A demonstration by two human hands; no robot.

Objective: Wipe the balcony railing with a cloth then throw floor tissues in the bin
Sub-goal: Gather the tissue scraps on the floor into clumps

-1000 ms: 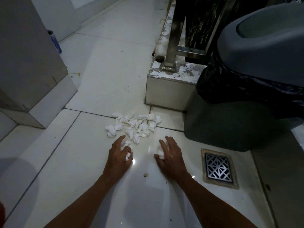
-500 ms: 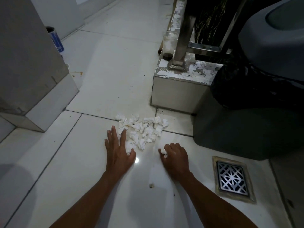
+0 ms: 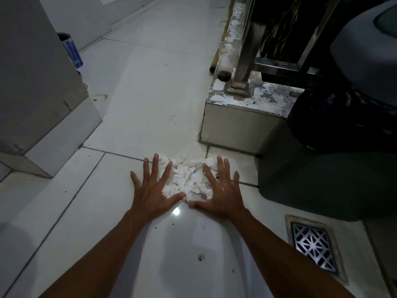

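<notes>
A pile of several crumpled white tissues (image 3: pixel 186 177) lies on the white tiled floor. My left hand (image 3: pixel 153 188) rests flat on the floor at the pile's left side, fingers spread. My right hand (image 3: pixel 221 186) lies flat at the pile's right side, fingers spread too. The two thumbs nearly meet below the pile, so the hands enclose it. Neither hand holds anything. A grey bin (image 3: pixel 322 179) with a black liner and a grey swing lid (image 3: pixel 365 61) stands at the right. The metal railing post (image 3: pixel 247 50) rises from a chipped ledge behind the tissues.
A metal floor drain (image 3: pixel 314 246) sits to the right of my right arm. The low ledge block (image 3: pixel 240 125) stands just behind the pile. A white wall corner (image 3: pixel 43 104) juts in at the left, with a blue can (image 3: pixel 72 50) behind it.
Both hands have opened flat and slid forward on either side of the tissues, pushing the scattered pieces into a tighter pile. The right hand has unclenched from a fist.
</notes>
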